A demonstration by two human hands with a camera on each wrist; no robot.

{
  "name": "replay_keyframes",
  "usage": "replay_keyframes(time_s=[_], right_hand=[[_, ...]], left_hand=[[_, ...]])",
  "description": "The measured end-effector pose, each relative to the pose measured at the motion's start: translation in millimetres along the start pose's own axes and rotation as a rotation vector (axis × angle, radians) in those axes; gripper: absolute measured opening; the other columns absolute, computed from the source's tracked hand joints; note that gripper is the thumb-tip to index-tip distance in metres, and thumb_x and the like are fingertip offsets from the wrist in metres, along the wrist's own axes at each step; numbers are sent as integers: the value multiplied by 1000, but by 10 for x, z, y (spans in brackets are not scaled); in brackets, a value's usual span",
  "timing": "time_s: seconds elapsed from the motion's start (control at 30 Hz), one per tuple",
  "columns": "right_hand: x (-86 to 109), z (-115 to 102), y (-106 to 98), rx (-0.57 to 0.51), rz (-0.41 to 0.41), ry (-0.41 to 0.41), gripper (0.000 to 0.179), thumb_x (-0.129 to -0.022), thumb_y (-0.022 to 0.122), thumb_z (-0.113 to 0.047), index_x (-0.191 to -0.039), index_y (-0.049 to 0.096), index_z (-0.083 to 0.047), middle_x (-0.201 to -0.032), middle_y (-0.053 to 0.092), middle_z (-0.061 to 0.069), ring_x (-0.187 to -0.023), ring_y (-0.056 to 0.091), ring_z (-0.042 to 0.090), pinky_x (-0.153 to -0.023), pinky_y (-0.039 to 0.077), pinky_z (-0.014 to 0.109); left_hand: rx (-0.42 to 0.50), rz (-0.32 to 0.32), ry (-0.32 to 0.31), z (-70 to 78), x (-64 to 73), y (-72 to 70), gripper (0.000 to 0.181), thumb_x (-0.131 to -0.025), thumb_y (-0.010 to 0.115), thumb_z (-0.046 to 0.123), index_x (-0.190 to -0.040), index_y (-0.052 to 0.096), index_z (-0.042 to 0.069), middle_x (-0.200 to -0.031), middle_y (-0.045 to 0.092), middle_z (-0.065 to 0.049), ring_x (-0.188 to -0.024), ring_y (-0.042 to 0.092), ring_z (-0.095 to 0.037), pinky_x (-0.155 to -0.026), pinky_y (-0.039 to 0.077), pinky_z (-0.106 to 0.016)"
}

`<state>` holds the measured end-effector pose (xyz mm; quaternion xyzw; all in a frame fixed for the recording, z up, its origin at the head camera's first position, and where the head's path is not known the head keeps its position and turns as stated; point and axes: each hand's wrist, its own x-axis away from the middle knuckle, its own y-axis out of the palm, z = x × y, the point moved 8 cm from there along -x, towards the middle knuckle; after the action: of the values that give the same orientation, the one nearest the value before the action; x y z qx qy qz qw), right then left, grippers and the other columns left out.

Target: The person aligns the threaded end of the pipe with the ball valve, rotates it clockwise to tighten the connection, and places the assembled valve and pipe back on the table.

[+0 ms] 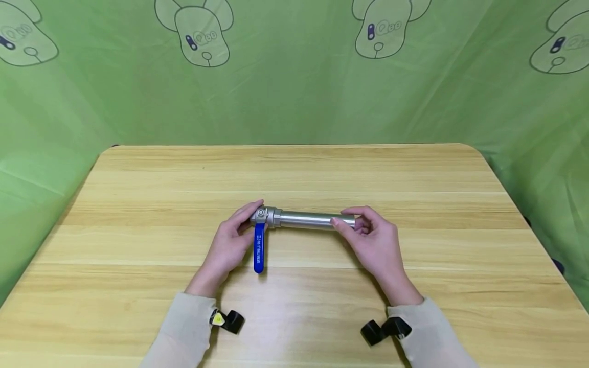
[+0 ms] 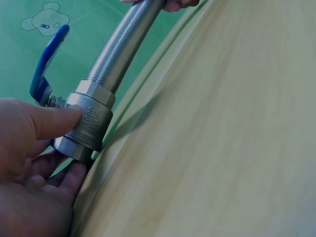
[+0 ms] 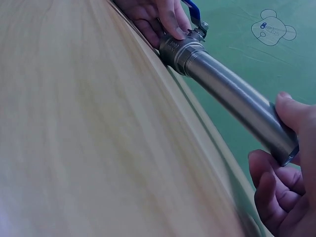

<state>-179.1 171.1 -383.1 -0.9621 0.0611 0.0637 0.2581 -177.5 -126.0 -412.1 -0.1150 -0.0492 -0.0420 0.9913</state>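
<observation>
A steel ball valve [image 1: 271,216] with a blue lever handle [image 1: 259,250] is joined to a smooth metal pipe [image 1: 306,220] that runs to the right. My left hand [image 1: 230,243] grips the valve body, thumb on its near side and fingers round the far side. In the left wrist view, raised lettering shows on the valve body [image 2: 91,118], with threads where the pipe [image 2: 123,47] enters it. At the pipe's free end my right hand [image 1: 372,237] pinches it between thumb and fingers. The lever points toward the front of the table.
The pale wood-grain table [image 1: 294,306] spreads around the hands. Behind it hangs a green curtain [image 1: 294,92] with printed bear heads, also along both sides. Small black wrist cameras sit on both cuffs, the left one [image 1: 234,322] and the right one [image 1: 374,332].
</observation>
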Motion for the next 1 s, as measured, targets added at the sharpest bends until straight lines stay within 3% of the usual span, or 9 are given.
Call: replay_keyframes(time_s=[0.27, 0.37, 0.47, 0.63, 0.83, 1.0], right_hand=[[-7, 2, 0, 34, 0, 8, 29, -100, 79, -40, -108, 78, -12, -72, 63, 5, -60, 54, 12, -55, 45, 22], [-5, 16, 11, -4, -36, 27, 33, -94, 86, -35, -114, 76, -11, -78, 64, 7, -63, 57, 12, -57, 49, 21], [2, 20, 31, -54, -83, 30, 48, -85, 94, -25, -125, 72, -10, -89, 67, 10, -72, 63, 13, -63, 56, 21], [3, -33, 1, -70, -53, -66, 52, -79, 96, -8, -126, 73, -10, -95, 73, 14, -77, 67, 9, -69, 59, 18], [5, -93, -52, -82, 36, -185, 51, -74, 98, -4, -122, 82, -13, -118, 80, 7, -97, 70, 0, -87, 58, 11], [18, -133, -58, -115, 52, -220, 50, -73, 98, 0, -119, 83, -14, -116, 81, 8, -98, 69, -1, -88, 57, 10]], left_hand=[[-1, 0, -5, 10, 3, -3, 65, -102, 64, -2, -160, 53, 24, -173, 40, -5, -157, 44, -33, -131, 36, -47], [1, 0, -7, 11, -1, -3, 64, -102, 65, -2, -160, 53, 22, -174, 40, -6, -157, 45, -34, -130, 38, -46], [4, 2, -15, 4, -7, -1, 63, -103, 67, 3, -161, 52, 21, -173, 40, -6, -156, 47, -34, -128, 41, -45], [4, -3, -29, -5, -6, 7, 61, -105, 67, 7, -162, 50, 22, -174, 39, -5, -156, 46, -34, -130, 39, -46], [9, -6, -20, -1, 7, 11, 64, -104, 63, -1, -162, 50, 21, -174, 39, -6, -155, 47, -34, -127, 42, -44], [23, -3, -24, 1, 7, 11, 64, -103, 64, -1, -161, 51, 21, -173, 41, -6, -152, 51, -34, -124, 46, -43]])
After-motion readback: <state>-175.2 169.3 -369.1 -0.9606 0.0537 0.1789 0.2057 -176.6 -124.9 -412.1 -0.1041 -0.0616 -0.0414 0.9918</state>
